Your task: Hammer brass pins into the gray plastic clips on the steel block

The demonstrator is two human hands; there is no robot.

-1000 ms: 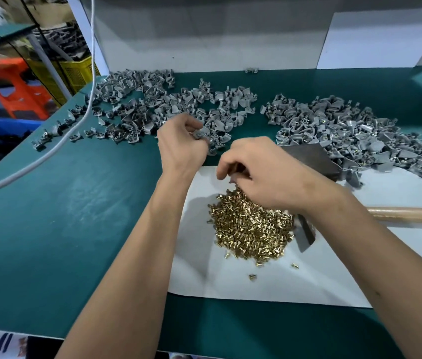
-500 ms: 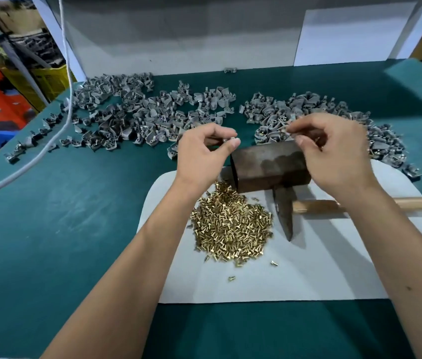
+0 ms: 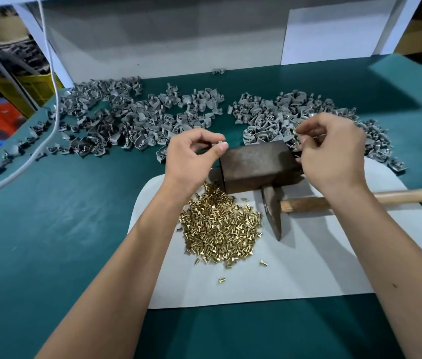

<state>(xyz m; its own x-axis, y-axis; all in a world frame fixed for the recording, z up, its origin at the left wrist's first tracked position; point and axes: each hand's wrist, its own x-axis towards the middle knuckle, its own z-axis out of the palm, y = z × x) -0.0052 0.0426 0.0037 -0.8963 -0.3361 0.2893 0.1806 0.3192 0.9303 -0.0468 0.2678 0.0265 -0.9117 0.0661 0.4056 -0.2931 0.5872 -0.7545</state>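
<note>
- Fingers of left hand (image 3: 191, 154) curled, thumb and forefinger pinching a small gray clip (image 3: 220, 143) just above the left end of the steel block (image 3: 259, 161).
- Fingers of right hand (image 3: 331, 151) curled too, pinching something tiny at the block's right end; probably a brass pin, but it's too small to be sure.
- Block sits on the white sheet (image 3: 308, 268) on the green table (image 3: 49, 229), between the two hands. No clip seated on its top face that I can see.
- Brass pin pile (image 3: 220, 229) on the sheet just in front of the block, a few strays nearer the person.
- Hammer (image 3: 272, 213) lies untouched on the sheet, head against the block's near side, wooden handle running off to the right.
- Two heaps of gray clips behind the block: left heap (image 3: 132, 120), right heap (image 3: 282, 112). Right heap shows glints of brass, so likely the finished lot.
- Step, as I read it: loading, meaning pin and clip get mated before any strike.
- Next move needs: pin started in the clip's hole, clip set flat on the block, left hand steadying it, right hand freed to pick up the hammer.
</note>
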